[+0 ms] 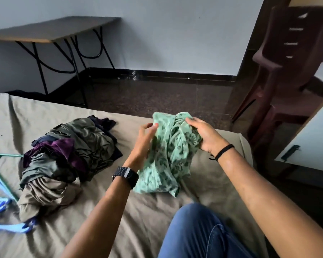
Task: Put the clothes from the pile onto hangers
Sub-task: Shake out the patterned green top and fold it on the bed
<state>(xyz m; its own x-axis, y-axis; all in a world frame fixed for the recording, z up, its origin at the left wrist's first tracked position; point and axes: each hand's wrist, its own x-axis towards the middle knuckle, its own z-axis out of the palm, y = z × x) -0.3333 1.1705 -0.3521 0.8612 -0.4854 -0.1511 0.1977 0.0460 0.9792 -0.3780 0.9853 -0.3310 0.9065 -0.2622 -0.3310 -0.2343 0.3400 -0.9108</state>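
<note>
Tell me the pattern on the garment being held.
Mint green garment with a darker green leafy print, clearest in the head view.

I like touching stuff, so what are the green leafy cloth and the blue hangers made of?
The mint-green leaf-printed garment looks like thin, soft, matte fabric, since it crumples into fine folds. The light-blue hangers look like smooth moulded plastic, though they are blurred.

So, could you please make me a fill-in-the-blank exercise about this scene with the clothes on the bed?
1. Both hands hold a crumpled garment whose main colour is ____.
2. The wristwatch is worn on the ____ arm.
3. The pile of clothes lies on the ____.
4. The plastic hangers lie to the ____ of the pile, as the person sees it.

Missing words: green; left; bed; left
</note>
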